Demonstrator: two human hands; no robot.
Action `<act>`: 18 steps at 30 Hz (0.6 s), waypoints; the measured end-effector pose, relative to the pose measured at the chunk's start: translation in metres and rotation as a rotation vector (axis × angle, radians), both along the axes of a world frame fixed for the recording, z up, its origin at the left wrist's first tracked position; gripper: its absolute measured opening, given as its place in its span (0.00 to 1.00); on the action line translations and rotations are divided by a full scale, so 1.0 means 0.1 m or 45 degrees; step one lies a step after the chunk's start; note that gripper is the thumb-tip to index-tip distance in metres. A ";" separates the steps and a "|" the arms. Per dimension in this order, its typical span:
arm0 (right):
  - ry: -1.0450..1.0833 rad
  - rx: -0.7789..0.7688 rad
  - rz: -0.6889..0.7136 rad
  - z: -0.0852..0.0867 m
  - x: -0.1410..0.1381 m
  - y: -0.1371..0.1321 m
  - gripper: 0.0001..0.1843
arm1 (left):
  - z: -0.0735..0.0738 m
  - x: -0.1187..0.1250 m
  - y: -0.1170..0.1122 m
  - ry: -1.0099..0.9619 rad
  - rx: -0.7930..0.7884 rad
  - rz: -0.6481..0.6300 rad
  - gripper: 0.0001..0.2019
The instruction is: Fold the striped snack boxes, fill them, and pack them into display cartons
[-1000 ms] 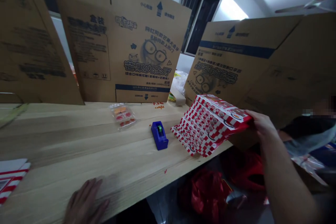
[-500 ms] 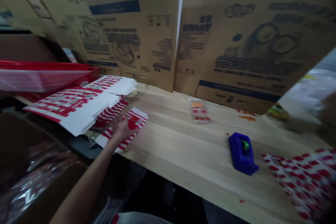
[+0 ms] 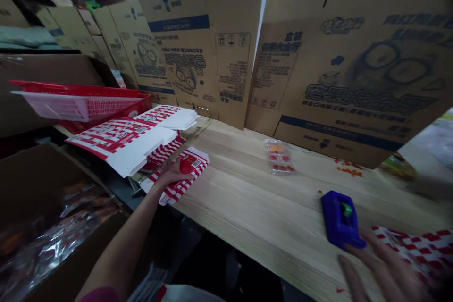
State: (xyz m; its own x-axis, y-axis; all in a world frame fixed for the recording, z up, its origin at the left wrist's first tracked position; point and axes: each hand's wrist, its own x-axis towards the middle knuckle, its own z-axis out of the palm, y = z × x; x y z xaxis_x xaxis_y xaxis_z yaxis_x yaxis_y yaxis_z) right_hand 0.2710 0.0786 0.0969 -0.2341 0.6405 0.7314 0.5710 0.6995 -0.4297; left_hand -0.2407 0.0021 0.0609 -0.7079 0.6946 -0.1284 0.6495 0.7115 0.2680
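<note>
My left hand (image 3: 172, 173) reaches to the table's left end and rests on a stack of flat red-and-white striped cartons (image 3: 184, 173), fingers laid over the top one. My right hand (image 3: 380, 269) is at the lower right, blurred, its fingers spread above the wooden table (image 3: 255, 207). It hovers beside a pile of red-and-white checked cartons (image 3: 421, 247) and just below a blue tape dispenser (image 3: 340, 219). A small clear packet of orange and red sweets (image 3: 279, 155) lies near the back of the table.
Large printed cardboard boxes (image 3: 318, 56) stand along the back of the table. More flat striped cartons (image 3: 123, 141) and a red plastic basket (image 3: 81, 101) sit at the left. An open brown box with shiny wrappers (image 3: 53, 207) is below left. Orange crumbs (image 3: 348, 170) dot the table.
The view has swung left. My left hand moved from the near table edge to the striped cartons at the left. My right hand let go of the checked cartons and now hovers open.
</note>
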 end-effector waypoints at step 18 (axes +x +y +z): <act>0.964 -1.572 0.878 -0.55 -1.43 -0.14 0.24 | 0.15 1.93 -0.12 -0.864 0.790 -0.527 0.45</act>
State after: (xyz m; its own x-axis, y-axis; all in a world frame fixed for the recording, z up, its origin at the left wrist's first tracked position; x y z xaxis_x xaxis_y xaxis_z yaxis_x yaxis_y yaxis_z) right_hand 0.1276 0.0646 0.0416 -0.5561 0.8295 -0.0529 -0.2884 -0.2522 -0.9237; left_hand -0.0477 -0.0098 0.0756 -0.3076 0.9501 0.0529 0.3867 0.0740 0.9192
